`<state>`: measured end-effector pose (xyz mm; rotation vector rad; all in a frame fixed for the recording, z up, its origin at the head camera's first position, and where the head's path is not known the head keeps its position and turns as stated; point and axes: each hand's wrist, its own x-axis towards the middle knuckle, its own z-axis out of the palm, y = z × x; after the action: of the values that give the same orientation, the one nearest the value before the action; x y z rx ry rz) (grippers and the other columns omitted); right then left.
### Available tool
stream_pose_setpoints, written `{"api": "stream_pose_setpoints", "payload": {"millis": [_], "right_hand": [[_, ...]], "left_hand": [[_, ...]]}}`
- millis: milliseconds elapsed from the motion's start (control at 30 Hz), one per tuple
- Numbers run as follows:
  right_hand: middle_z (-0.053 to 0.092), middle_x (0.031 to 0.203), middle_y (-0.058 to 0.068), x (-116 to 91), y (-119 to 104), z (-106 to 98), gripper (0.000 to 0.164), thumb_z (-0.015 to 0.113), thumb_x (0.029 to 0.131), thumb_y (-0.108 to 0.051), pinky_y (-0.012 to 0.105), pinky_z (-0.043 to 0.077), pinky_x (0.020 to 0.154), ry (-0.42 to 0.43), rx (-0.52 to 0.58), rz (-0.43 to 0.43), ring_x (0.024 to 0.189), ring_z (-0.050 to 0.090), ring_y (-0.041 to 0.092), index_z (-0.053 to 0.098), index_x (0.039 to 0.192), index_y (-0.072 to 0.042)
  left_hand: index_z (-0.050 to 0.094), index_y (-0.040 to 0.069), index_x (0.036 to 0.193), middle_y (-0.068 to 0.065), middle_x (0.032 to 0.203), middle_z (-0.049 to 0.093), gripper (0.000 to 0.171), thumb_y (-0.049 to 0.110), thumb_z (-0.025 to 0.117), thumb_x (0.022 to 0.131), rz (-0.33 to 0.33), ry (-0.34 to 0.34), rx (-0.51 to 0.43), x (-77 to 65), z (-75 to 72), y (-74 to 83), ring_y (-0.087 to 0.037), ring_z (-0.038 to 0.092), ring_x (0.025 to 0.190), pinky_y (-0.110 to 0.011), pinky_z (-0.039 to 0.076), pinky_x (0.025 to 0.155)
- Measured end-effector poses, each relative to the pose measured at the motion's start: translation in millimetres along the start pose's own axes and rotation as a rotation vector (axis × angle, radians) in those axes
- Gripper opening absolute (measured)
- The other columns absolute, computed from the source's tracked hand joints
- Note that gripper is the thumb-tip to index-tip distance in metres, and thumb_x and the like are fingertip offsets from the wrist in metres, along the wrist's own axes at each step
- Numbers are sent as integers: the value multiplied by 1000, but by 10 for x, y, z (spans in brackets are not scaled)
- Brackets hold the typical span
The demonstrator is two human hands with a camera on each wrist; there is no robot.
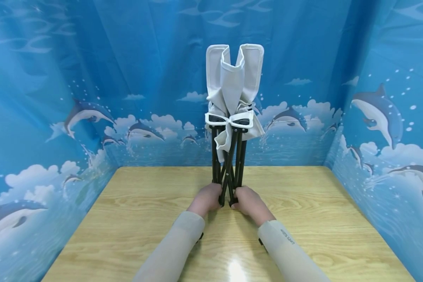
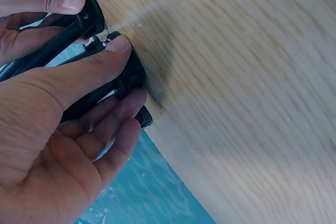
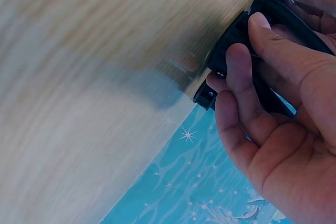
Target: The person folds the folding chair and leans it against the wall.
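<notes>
A folded camp chair (image 1: 232, 84) with white fabric and black legs stands upright near the middle of the wooden table in the head view. Its fabric is bunched into upright flaps on top, and the legs are drawn close together and cross below. Low down on the left side, my left hand (image 1: 208, 197) grips the legs. My right hand (image 1: 251, 202) holds them at the same height on the right. Both wrist views show thumbs and fingers pinching the black plastic feet (image 2: 94, 11) right at the tabletop.
The wooden table (image 1: 144, 231) reaches out to both sides of the chair. Blue curtains (image 1: 144, 78) printed with dolphins and clouds enclose it at the back, left and right. A bright light reflection lies on the table's near part.
</notes>
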<state>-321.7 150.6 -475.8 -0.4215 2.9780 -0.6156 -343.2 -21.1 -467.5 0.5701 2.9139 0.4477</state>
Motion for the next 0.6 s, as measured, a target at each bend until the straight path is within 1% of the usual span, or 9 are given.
{"api": "stream_pose_setpoints", "payload": {"millis": [133, 333, 600], "right_hand": [[75, 89, 4, -1, 2, 0, 13, 89, 87, -17, 47, 61, 84, 0, 1, -1, 84, 71, 22, 78, 85, -10], [75, 89, 5, -2, 8, 7, 14, 89, 86, -17, 47, 61, 83, -1, -6, -4, 83, 71, 22, 78, 84, -10], [74, 87, 4, 4, 14, 13, 13, 88, 87, -16, 45, 61, 81, -6, 1, -2, 80, 70, 21, 78, 85, -10]], "left_hand": [[70, 13, 89, -2, 91, 73, 21, 1, 86, 83, 4, 4, 1, 0, 0, -2, -15, 61, 74, -35, 54, 70], [69, 12, 87, -2, 88, 72, 21, 1, 86, 83, 13, 14, 14, -4, 1, -7, -15, 60, 71, -34, 53, 67], [70, 12, 87, -2, 88, 72, 21, -1, 85, 82, 17, 12, 16, -1, -2, -7, -15, 59, 71, -33, 51, 66]]}}
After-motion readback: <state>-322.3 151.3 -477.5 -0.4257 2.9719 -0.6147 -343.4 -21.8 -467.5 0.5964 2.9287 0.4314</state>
